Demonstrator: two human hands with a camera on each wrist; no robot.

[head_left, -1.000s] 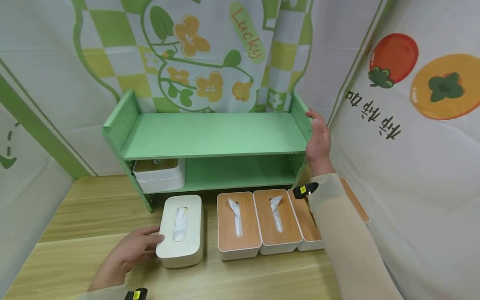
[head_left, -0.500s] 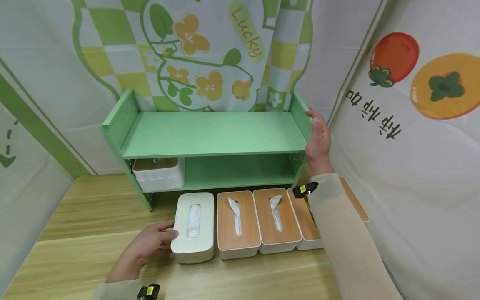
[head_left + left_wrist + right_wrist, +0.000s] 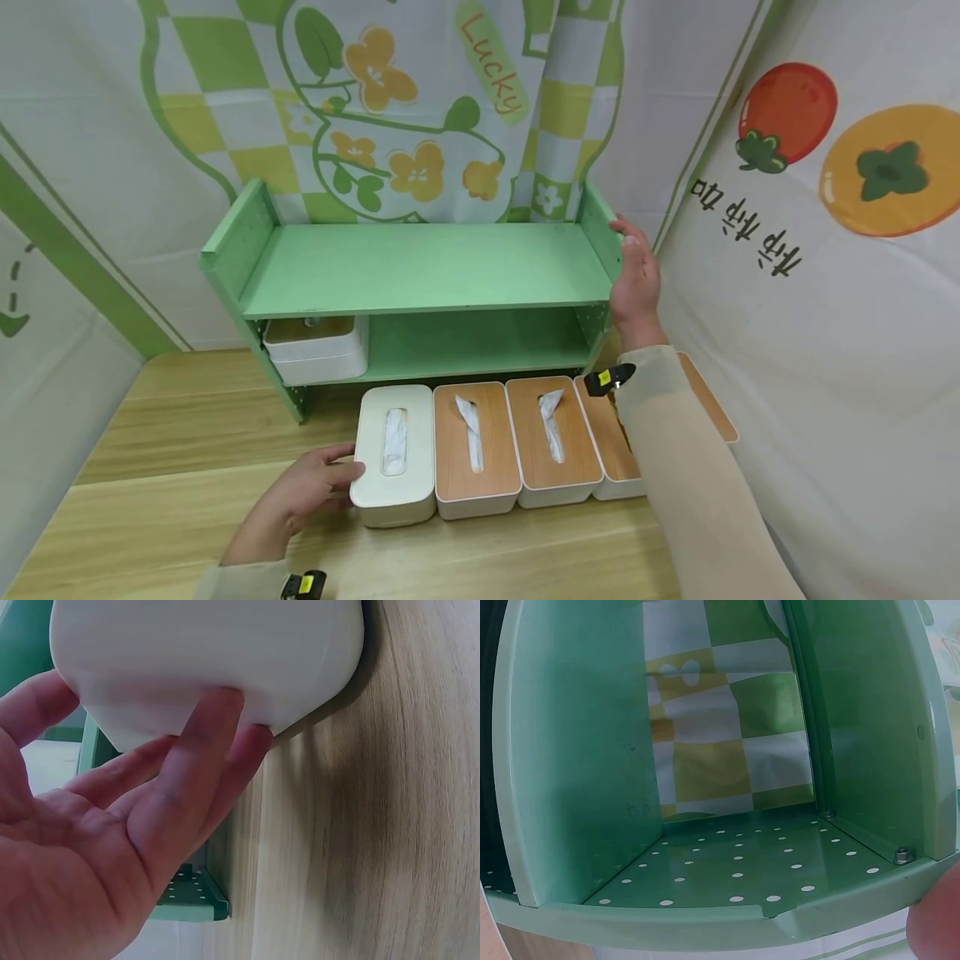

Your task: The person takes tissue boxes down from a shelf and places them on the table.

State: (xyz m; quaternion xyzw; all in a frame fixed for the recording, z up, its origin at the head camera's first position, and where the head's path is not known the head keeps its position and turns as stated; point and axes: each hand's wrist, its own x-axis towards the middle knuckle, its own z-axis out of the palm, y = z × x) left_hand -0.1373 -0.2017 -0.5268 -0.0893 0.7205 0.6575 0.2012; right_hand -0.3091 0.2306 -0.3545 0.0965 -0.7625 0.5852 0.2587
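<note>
A cream tissue box [image 3: 393,483] stands on the table at the left end of a row. My left hand [image 3: 318,487] touches its left side, thumb near the top edge. In the left wrist view the fingers [image 3: 184,769] lie fairly straight against the white wall of the box. To its right are two wood-topped tissue boxes, one [image 3: 476,442] close beside it and another [image 3: 553,433] further on. My right hand [image 3: 637,287] rests against the outer right side of the green shelf [image 3: 427,267], fingers extended upward. Only a bit of that hand shows in the right wrist view.
A white lidded box [image 3: 318,354] sits at the left of the lower shelf. Another wood-topped box [image 3: 607,433] at the row's right end is partly hidden by my right sleeve [image 3: 690,467]. Printed curtains [image 3: 420,100] hang behind and beside the wooden table [image 3: 165,467].
My left hand has pushed the cream tissue box to the right, up beside the nearest wood-topped box. My right hand has stayed at the side of the shelf.
</note>
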